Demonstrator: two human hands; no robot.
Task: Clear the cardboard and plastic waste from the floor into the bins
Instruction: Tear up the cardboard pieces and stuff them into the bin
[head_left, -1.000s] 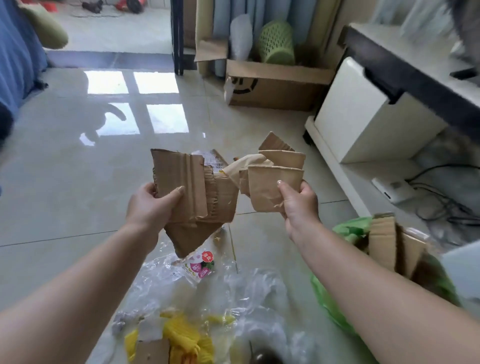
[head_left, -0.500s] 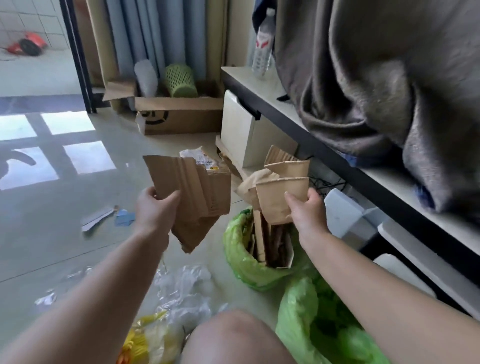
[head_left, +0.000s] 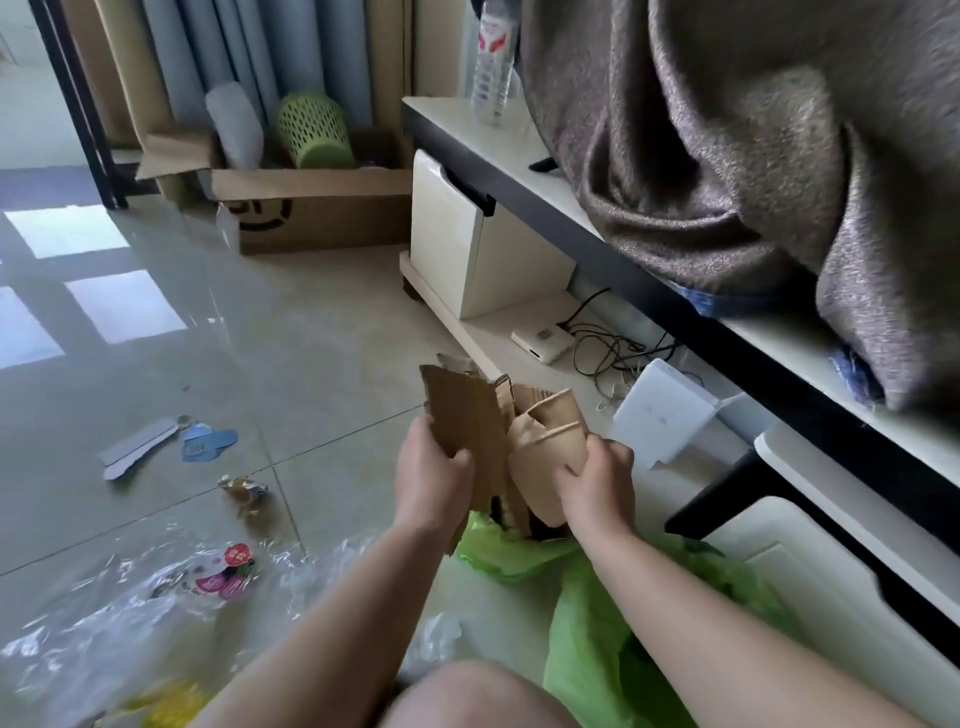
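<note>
My left hand grips a flat cardboard sheet by its lower edge, fingers curled around it. My right hand grips a bunch of folded cardboard pieces, thumb on the front. Both bundles touch each other and are just above the green bag, which already has cardboard standing in it. A second green bag lies closer to me, beside my right arm. On the floor to the left lies clear plastic with a pink label, a crumpled wrapper, and further away a grey strip and blue scraps. A big cardboard box stands by the curtain. A grey blanket hangs over the desk on my right.
</note>
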